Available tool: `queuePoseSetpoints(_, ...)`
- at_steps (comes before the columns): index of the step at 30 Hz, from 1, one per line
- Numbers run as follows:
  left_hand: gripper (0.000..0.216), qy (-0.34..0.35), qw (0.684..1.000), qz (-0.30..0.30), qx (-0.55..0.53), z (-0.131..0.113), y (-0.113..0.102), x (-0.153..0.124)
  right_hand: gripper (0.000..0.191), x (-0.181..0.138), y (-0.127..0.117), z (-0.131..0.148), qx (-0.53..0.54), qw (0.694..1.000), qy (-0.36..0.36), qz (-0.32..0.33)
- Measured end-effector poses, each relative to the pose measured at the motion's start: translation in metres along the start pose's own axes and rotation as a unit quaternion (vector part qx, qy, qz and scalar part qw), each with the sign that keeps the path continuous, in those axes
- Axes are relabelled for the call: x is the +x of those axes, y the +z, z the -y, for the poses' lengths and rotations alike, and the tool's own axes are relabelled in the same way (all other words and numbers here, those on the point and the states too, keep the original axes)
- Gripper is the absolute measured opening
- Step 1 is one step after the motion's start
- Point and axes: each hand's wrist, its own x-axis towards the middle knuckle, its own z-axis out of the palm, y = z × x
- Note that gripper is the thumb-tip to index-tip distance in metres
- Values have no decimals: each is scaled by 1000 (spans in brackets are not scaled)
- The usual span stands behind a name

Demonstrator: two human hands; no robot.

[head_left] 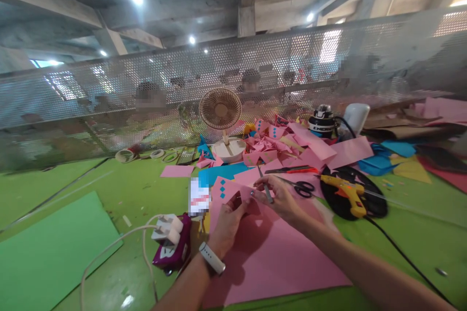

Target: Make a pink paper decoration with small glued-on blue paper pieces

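A piece of pink paper [218, 204] with a column of small blue diamonds [222, 189] stands tilted in front of me. My left hand [230, 218], with a white band on its wrist, is closed on the lower edge of that paper. My right hand [278, 198] grips a slim grey metal tool [268, 193], perhaps tweezers, pointing up and away. Its thumb and forefinger meet close to the left fingertips, at a tiny dark bit [251, 193] too small to name. Beneath both hands lies a large pink sheet [277, 262].
Right of my hands lie black-handled scissors [304, 188], a red-handled tool [301, 170] and a yellow glue gun [348, 194] on a black dish. Behind are a fan [221, 109], a pink paper pile [268, 143] and a bottle [321, 121]. A purple power strip [184, 240] stands left.
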Motion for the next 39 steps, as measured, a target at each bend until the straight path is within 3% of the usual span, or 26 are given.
queuePoseSetpoints(12,33,-6,1000,-3,17,1,-3,3,15,2,1,-4,60,998,2,14)
queuePoseSetpoints(18,23,-13,998,-59,-4,0,-6,5,21,5,-6,-5,66,998,-14,3)
queuePoseSetpoints(22,23,29,986,-152,-57,-4,-13,11,36,12,-27,-10,-104,993,-56,24)
queuePoseSetpoints(25,22,53,974,-208,-66,-7,-20,16,38,16,-41,-16,-287,949,-97,88)
queuePoseSetpoints(28,22,63,968,-230,-79,-8,-26,21,38,16,-45,-24,-400,901,-101,136)
queuePoseSetpoints(32,28,68,960,-243,-123,-7,-29,24,32,15,-43,-31,-449,875,-86,161)
queuePoseSetpoints(39,23,74,963,-237,-103,-3,-37,28,31,20,-52,-34,-511,854,-21,97)
